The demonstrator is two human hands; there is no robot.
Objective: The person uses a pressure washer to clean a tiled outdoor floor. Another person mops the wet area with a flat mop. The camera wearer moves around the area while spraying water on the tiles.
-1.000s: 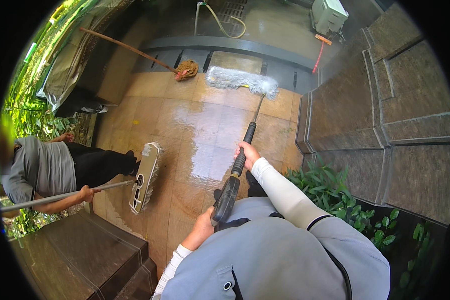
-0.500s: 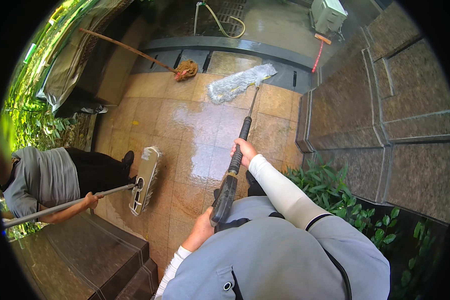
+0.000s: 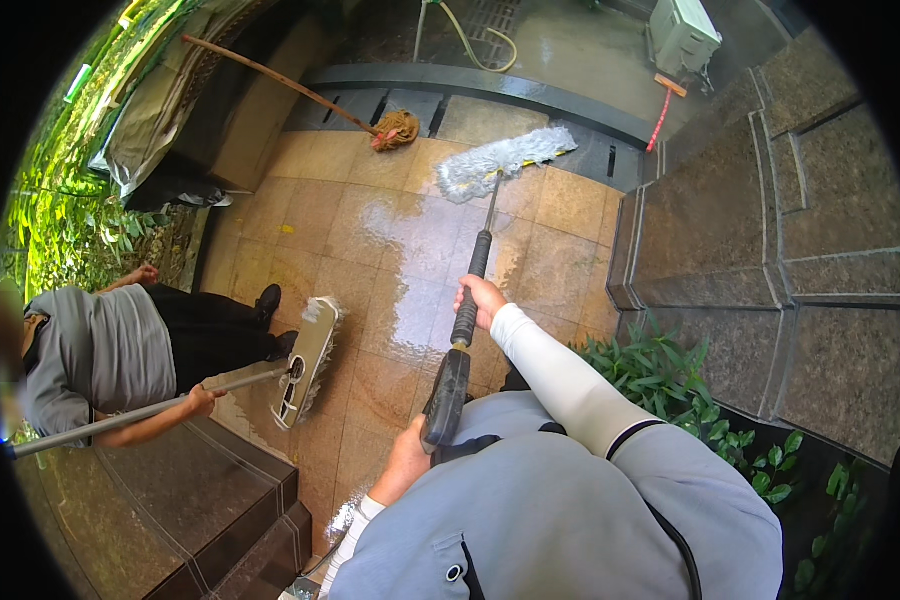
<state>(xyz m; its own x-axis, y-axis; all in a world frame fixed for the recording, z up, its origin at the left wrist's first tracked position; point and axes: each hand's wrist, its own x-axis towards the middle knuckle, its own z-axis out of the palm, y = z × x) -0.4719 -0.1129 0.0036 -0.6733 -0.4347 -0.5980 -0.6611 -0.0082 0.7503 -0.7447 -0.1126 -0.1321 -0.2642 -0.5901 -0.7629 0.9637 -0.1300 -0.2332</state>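
Observation:
I hold a long-handled flat mop with both hands. My right hand [image 3: 482, 298] grips the black part of the pole [image 3: 467, 308] higher up. Closer to my body, my left hand [image 3: 408, 463] holds the pole's lower end. The white fringed mop head [image 3: 502, 160] lies on the wet tan floor tiles [image 3: 410, 250] at the far end, near the grey drain channel.
At the left a co-worker [image 3: 110, 355] in grey and black holds a second flat mop [image 3: 308, 360] on the tiles. A wooden-handled broom [image 3: 370, 118] lies at the back. Granite steps [image 3: 730, 250] rise on the right, green plants [image 3: 670, 370] below them, a granite block [image 3: 170, 500] at lower left.
The mop head has slid farther away and to the left, turning slantwise. My right hand moved forward with the pole. The co-worker's mop stays about where it was.

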